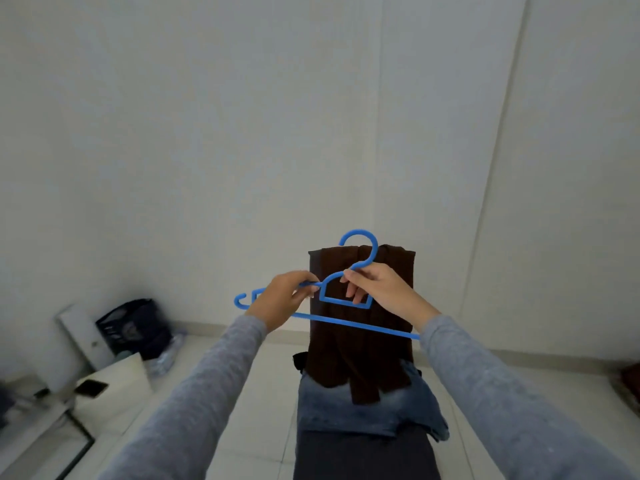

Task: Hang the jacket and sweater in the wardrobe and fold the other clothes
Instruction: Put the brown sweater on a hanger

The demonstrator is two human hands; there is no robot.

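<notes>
hanger: blue plastic, smooth and moulded, with a bit of a sheen
brown sweater: soft dark cloth, totally matt; too blurry to make out the weave tbh
jeans: blue denim, faded pale in patches, matt and coarser looking
dark cloth: dark grey fabric, flat and matt
sleeves: grey heathered jersey, soft, matt
wall: white paint, matt, pretty smooth
floor: pale tiles, smooth, with a faint shine
crate: black slatted plastic, dull finish
cabinet: white, smooth and hard; can't tell if it's laminate or painted
phone: dark, glossy face
</notes>
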